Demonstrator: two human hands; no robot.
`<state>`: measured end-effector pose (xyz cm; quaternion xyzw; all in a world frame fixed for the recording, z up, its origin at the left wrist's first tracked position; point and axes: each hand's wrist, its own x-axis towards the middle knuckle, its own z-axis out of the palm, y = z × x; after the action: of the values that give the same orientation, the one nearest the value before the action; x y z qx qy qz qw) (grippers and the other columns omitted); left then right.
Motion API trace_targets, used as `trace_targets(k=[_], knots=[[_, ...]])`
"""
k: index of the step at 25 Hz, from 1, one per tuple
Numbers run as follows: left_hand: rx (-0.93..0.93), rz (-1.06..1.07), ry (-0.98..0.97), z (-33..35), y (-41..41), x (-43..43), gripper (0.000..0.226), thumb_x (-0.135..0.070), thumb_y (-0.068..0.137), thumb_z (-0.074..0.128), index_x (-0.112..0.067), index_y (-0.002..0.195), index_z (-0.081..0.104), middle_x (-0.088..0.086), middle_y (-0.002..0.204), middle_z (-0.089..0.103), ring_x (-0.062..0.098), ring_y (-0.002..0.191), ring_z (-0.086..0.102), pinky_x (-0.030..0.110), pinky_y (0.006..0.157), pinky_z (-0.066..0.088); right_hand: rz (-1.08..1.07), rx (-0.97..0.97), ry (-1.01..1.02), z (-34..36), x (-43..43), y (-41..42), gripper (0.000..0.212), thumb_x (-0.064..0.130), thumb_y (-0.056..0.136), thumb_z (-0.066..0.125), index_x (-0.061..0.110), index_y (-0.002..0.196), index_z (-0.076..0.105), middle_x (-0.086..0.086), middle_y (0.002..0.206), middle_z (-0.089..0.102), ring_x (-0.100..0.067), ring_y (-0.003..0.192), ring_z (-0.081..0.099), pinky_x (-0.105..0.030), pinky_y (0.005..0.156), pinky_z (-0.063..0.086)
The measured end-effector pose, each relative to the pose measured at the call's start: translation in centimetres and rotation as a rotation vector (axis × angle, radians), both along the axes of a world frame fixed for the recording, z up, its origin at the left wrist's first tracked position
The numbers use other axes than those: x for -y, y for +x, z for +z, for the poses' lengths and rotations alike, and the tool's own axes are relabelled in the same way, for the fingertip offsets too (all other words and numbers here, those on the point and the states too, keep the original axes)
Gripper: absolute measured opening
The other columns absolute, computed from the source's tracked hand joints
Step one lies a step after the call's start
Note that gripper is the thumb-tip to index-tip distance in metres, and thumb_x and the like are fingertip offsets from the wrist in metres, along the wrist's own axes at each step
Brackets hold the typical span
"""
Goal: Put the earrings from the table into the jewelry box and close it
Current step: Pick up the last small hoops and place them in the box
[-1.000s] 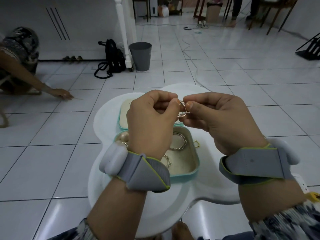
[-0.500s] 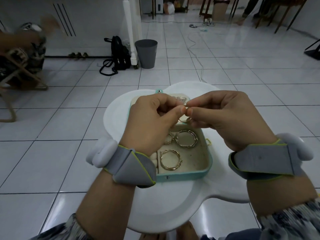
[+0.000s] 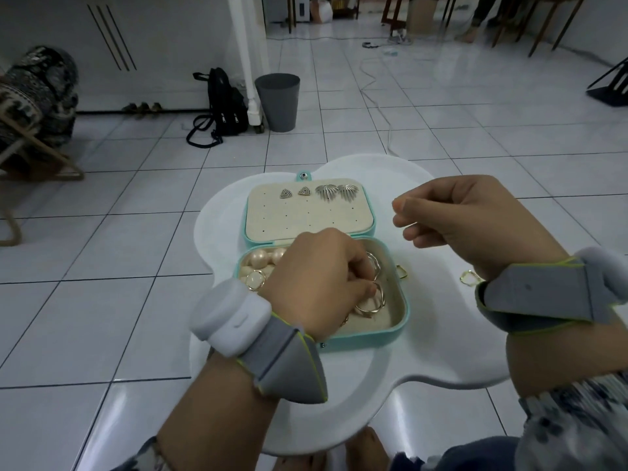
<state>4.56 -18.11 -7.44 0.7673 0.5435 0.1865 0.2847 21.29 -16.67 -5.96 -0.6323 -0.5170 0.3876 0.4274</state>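
A hoop earring [image 3: 381, 300] is clamped by the left hand [image 3: 316, 283] grip within the jewelry box [image 3: 367, 339] rim; the right hand [image 3: 475, 219] grip is closed above the desk [image 3: 339, 402].

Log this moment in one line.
left hand: on hoop earring in jewelry box | right hand: raised, pinched | lid: open | table: two earrings

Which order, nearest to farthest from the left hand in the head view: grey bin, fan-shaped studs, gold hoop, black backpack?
1. gold hoop, in the box tray, at the fingers of the left hand.
2. fan-shaped studs, pinned in the open lid beyond.
3. grey bin and black backpack, side by side on the far floor; too close to call.
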Motion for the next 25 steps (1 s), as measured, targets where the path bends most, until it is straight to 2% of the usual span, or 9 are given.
trace_targets(k=[4, 7, 9, 15, 20, 22, 25], knots=[[-0.08, 0.005, 0.068, 0.3, 1.2, 0.4, 0.002, -0.019, 0.076, 0.07, -0.019, 0.078, 0.07, -0.004, 0.071, 0.068, 0.016, 0.075, 0.061, 0.03, 0.073, 0.049, 0.022, 0.041, -0.018, 0.2, 0.3, 0.2, 0.014, 0.02, 0.08, 0.067, 0.007, 0.082, 0.071, -0.003, 0.077, 0.073, -0.011, 0.064, 0.061, -0.025, 0.061, 0.05], [-0.152, 0.006, 0.135, 0.1, 1.8, 0.6, 0.005, -0.019, 0.079, 0.065, -0.021, 0.077, 0.069, -0.003, 0.079, 0.068, 0.017, 0.08, 0.06, 0.026, 0.07, 0.045, 0.018, 0.049, -0.015, 0.4, 0.4, 0.4, 0.014, 0.022, 0.079, 0.067, 0.009, 0.081, 0.071, -0.003, 0.079, 0.073, -0.011, 0.065, 0.061, -0.028, 0.063, 0.048], [-0.168, 0.003, 0.148, 0.0, 2.0, 0.7, 0.008, -0.02, 0.08, 0.063, -0.021, 0.079, 0.07, -0.003, 0.082, 0.069, 0.017, 0.081, 0.06, 0.024, 0.068, 0.042, 0.011, 0.055, -0.012, 0.4, 0.4, 0.6, 0.013, 0.023, 0.078, 0.067, 0.01, 0.079, 0.072, -0.003, 0.08, 0.073, -0.011, 0.066, 0.062, -0.029, 0.064, 0.049], [-0.141, 0.008, 0.114, 0.5, 1.6, 0.6, 0.011, -0.024, 0.081, 0.062, -0.024, 0.08, 0.072, -0.005, 0.076, 0.07, 0.017, 0.079, 0.061, 0.029, 0.073, 0.049, 0.009, 0.063, 0.003, 0.4, 0.6, 1.0, 0.013, 0.024, 0.078, 0.067, 0.012, 0.077, 0.072, -0.004, 0.08, 0.074, -0.01, 0.067, 0.063, -0.029, 0.065, 0.051], [-0.097, 0.01, 0.031, 1.1, 0.2, 0.3, 0.008, -0.024, 0.078, 0.068, -0.025, 0.085, 0.071, -0.011, 0.071, 0.07, 0.002, 0.065, 0.059, 0.023, 0.071, 0.051, 0.013, 0.061, 0.011, 0.6, 0.7, 1.2, 0.013, 0.024, 0.079, 0.067, 0.012, 0.079, 0.072, -0.003, 0.079, 0.074, -0.011, 0.069, 0.062, -0.027, 0.064, 0.05], [-0.147, -0.034, -0.001, 1.3, -0.3, 0.3, 0.015, -0.024, 0.072, 0.072, -0.027, 0.087, 0.07, -0.013, 0.072, 0.071, -0.004, 0.067, 0.059, 0.024, 0.073, 0.052, 0.011, 0.069, 0.015, 0.7, 0.7, 1.3, 0.013, 0.024, 0.08, 0.067, 0.012, 0.081, 0.072, -0.003, 0.079, 0.073, -0.011, 0.069, 0.062, -0.025, 0.063, 0.05], [-0.248, -0.087, -0.019, 1.4, -0.4, 0.5, 0.025, -0.025, 0.066, 0.073, -0.032, 0.089, 0.066, -0.018, 0.074, 0.069, -0.007, 0.063, 0.053, 0.024, 0.069, 0.052, 0.0, 0.065, 0.019, 0.8, 0.7, 1.2, 0.011, 0.023, 0.08, 0.066, 0.013, 0.079, 0.072, 0.0, 0.077, 0.073, -0.01, 0.069, 0.061, -0.024, 0.061, 0.048]])
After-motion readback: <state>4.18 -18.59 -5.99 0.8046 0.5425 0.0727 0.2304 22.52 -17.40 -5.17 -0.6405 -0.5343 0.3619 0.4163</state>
